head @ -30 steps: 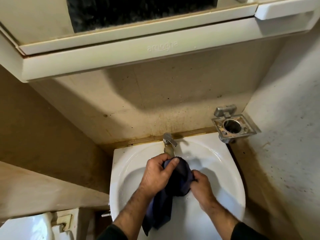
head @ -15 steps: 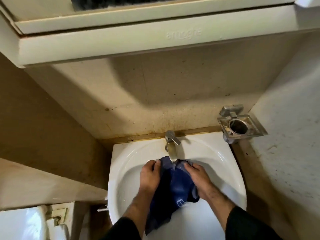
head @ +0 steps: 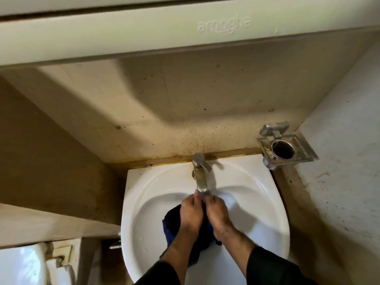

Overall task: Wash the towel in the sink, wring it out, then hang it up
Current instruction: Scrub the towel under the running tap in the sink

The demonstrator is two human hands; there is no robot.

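Note:
A dark blue towel (head: 171,224) lies bunched in the white sink (head: 144,194), mostly hidden under my hands. My left hand (head: 190,212) and my right hand (head: 217,210) sit side by side on top of it, fingertips meeting right under the spout of the metal tap (head: 200,175). Both hands hold the cloth, with a small piece of it pinched between the fingertips at the spout. Whether water runs from the tap is unclear.
A metal wall holder (head: 284,149) with a round hole sits right of the sink's back corner. A cream cabinet (head: 185,33) overhangs the sink from above. Stained walls close in on both sides. A white toilet cistern (head: 20,264) is at bottom left.
My hands have come together over the towel and moved up under the spout, covering most of the cloth. The camera has tilted down and closer to the sink.

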